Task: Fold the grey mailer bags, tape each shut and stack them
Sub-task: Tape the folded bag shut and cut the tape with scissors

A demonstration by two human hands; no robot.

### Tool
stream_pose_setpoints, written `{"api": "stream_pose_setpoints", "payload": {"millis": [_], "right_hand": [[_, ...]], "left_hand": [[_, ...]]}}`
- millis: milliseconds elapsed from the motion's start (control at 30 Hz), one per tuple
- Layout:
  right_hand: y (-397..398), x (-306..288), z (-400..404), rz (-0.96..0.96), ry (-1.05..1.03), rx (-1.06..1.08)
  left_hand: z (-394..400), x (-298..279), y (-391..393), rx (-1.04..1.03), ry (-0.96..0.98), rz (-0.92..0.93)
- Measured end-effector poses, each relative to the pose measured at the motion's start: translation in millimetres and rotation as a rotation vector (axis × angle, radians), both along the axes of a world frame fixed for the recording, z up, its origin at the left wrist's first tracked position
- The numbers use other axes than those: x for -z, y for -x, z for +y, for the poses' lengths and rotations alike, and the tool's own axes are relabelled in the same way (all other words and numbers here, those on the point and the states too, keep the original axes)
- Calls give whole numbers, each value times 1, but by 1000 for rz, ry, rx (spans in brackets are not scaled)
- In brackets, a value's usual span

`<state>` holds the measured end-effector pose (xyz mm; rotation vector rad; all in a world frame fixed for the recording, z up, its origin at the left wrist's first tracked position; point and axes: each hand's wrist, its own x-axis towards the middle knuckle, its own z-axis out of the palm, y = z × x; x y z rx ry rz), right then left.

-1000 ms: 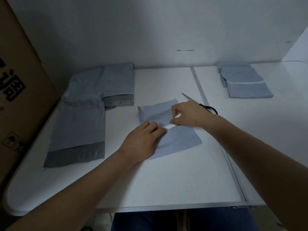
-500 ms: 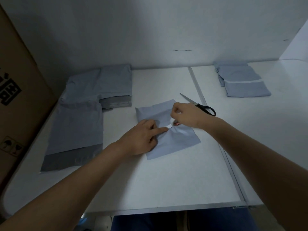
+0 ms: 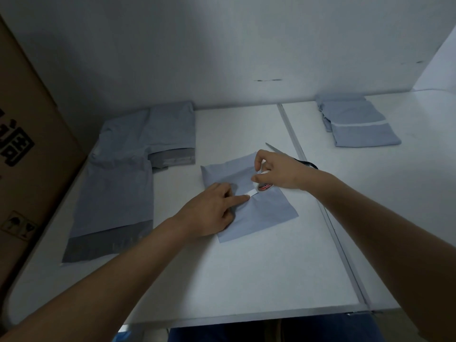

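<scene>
Head view: the folded grey mailer bag [image 3: 249, 193] is being held flat at the middle of the white table [image 3: 246, 280], its long axis running from about 10 o'clock to 4 o'clock across the frame. It is being pressed down by the left hand [image 3: 209, 211], which is coming in from 7 o'clock; the index finger is stretched out straight onto the free end of the white tape strip [image 3: 252, 192] while the other fingers are loosely curled on the bag, so nothing is being gripped by this hand. The small tape roll [image 3: 263, 185] is being pinched by the right hand [image 3: 276, 172], fingers curled round it, at about 1 o'clock from the left fingertip and just beside it. The strip is being stretched between finger and roll, lying across the bag's fold line.

The coming move is judged to turn on this: the tape is to be drawn toward 1 o'clock, away from the pinning finger, and the right hand is the nearer one to the scissors [image 3: 293, 157], which are lying just behind it, partly hidden, blades pointing toward 10 o'clock.

No containers are being seen open. A cardboard box [image 3: 27, 144] is standing at 9 o'clock, its contents hidden. Unfolded grey mailer bags [image 3: 123, 174] are lying flat between 9 and 11 o'clock, well apart from the hands. The stack of finished bags [image 3: 357, 124] is lying at 2 o'clock, beyond the table seam.
</scene>
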<state>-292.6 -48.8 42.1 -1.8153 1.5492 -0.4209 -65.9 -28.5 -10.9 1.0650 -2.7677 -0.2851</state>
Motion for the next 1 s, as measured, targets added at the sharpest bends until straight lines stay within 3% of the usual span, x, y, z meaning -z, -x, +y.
{"api": "stream_pose_setpoints", "payload": {"millis": [400,567,767,1000], "right_hand": [[2,-4,-2,300,98,-71],[4,-2,-1,297,101,-43],[9,7,-2,229,62,-2],[9,13,2,90,18,37]], "left_hand": [[3,3,-1,-19,0,-26],[1,-11,18,-51,-42,-26],[9,8,41,-130,142,116],[15,17,35,-102,176,158]]}}
